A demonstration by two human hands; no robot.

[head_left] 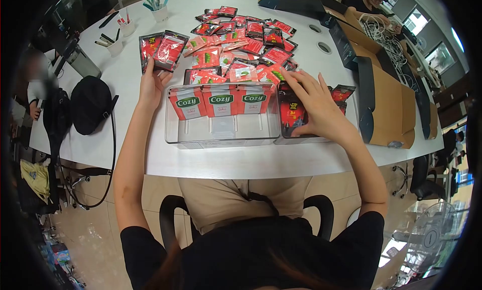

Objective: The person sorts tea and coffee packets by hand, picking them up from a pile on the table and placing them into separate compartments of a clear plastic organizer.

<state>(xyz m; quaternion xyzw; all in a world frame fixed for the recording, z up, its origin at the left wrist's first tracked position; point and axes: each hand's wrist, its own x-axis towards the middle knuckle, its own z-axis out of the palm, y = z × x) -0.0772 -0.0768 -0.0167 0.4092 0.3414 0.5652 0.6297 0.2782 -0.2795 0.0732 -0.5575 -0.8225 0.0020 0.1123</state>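
"What is seen nearest on the bench?"

"At the centre, Cozy packets are stood upright along the far side of the wide clear box. Just beside it, dark sachets are held in the narrow clear box."

"And the hands?"

"Over the narrow box, the right hand is spread, its thumb low at the front. Whether anything is pinched there cannot be told. At upper left, red-and-black sachets are pinched, fanned, by the left hand."

"Which step is in hand?"

"By the look of it, the dark row is being steadied or straightened."

"What is called for next?"

"Probably, room at the row has to be kept by the right hand, and the fanned edges squared."

"Farther off?"

"A loose pile is spread at upper centre; open cardboard boxes are set at right."
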